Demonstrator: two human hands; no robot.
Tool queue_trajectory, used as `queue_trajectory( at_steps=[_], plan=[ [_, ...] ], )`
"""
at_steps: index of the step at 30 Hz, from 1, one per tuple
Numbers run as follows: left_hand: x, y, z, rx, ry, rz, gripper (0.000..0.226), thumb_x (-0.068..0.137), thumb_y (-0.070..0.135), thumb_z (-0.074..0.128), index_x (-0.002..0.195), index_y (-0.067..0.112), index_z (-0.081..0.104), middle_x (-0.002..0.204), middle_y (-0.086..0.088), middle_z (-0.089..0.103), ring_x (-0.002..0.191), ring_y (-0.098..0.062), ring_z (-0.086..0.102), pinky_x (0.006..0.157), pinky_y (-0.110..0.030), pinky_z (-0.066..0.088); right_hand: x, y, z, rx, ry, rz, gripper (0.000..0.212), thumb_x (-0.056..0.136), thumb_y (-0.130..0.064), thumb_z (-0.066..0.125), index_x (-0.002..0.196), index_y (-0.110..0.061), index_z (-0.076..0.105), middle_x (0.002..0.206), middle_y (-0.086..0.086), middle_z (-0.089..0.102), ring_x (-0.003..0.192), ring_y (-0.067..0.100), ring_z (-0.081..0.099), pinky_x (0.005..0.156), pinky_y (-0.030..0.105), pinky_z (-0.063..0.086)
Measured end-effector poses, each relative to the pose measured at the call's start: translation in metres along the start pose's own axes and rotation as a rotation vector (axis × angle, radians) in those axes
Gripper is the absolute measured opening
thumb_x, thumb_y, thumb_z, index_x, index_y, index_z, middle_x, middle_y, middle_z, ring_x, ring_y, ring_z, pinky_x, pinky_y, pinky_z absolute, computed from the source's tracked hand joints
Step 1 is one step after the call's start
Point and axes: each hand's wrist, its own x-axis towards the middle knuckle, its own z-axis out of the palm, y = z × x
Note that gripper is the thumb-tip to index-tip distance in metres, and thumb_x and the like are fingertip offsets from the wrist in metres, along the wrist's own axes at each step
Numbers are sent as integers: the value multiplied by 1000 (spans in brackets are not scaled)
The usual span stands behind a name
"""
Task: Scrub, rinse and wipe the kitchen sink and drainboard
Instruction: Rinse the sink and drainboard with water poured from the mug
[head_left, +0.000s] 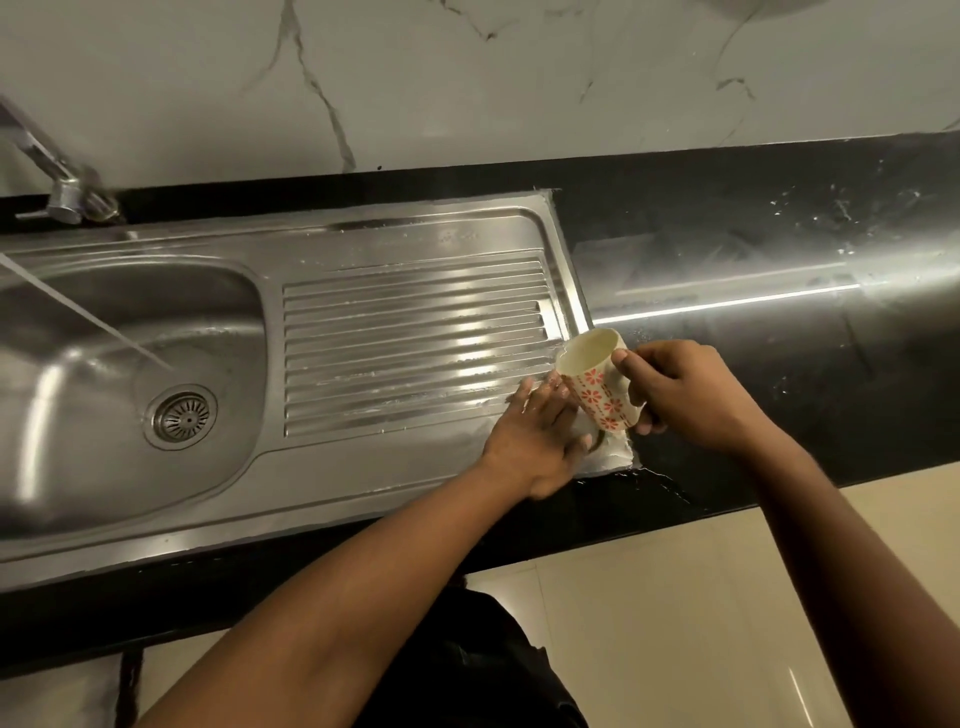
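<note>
A steel sink bowl (130, 322) with a round drain (182, 415) lies at the left, and its ribbed drainboard (410, 338) stretches to the right. My right hand (691, 395) grips a cream mug with red flowers (597, 384), tilted with its mouth toward the drainboard's near right corner. My left hand (540, 436) lies flat on that corner with straight fingers, just left of the mug. White foam streaks sit between the ribs.
A tap (62, 182) at the back left runs a thin stream of water (104, 327) into the bowl. Wet black countertop (779, 260) extends right of the drainboard. A marble wall stands behind, and beige floor tiles (675, 597) lie below the counter edge.
</note>
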Motion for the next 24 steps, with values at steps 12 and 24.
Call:
queue_trajectory(
  at_steps=[12, 24],
  plan=[
    [-51, -38, 2, -104, 93, -384, 75, 106, 61, 2, 164, 18, -18, 170, -5, -27, 157, -26, -28, 129, -51, -11, 16, -7, 16, -12, -118, -30, 34, 107, -37, 53, 89, -15, 72, 72, 5, 73, 59, 18, 73, 65, 45, 64],
    [-36, -45, 3, -43, 161, -206, 69, 107, 49, 24, 163, 9, 23, 168, -13, 31, 160, -30, 16, 131, -50, 1, 47, -47, 58, -492, 84, -226, 44, 100, -52, 49, 69, -21, 57, 66, -1, 62, 64, 25, 58, 54, 33, 41]
  ],
)
